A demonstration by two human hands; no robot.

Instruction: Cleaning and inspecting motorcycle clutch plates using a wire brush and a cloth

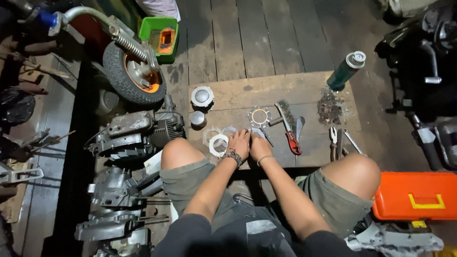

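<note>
I sit with bare knees apart over a wooden board point(309, 90). My left hand point(239, 142), wearing a beaded wristband, and my right hand point(258, 145) lie side by side on the board's near edge. They rest on a flat metal ring plate point(257, 132), mostly hidden under the fingers. Whether the fingers grip it I cannot tell. More ring plates point(218, 141) lie just left of my left hand, and a toothed ring with an orange centre point(259, 115) lies just beyond my hands.
On the board: a round metal cover point(202, 96), a small cap point(198, 118), a wire brush point(284, 113), a red-handled tool point(293, 142), pliers point(334, 143), a green spray can point(346, 70). An engine point(138, 131) and wheel point(134, 74) stand left, an orange toolbox point(415, 196) right.
</note>
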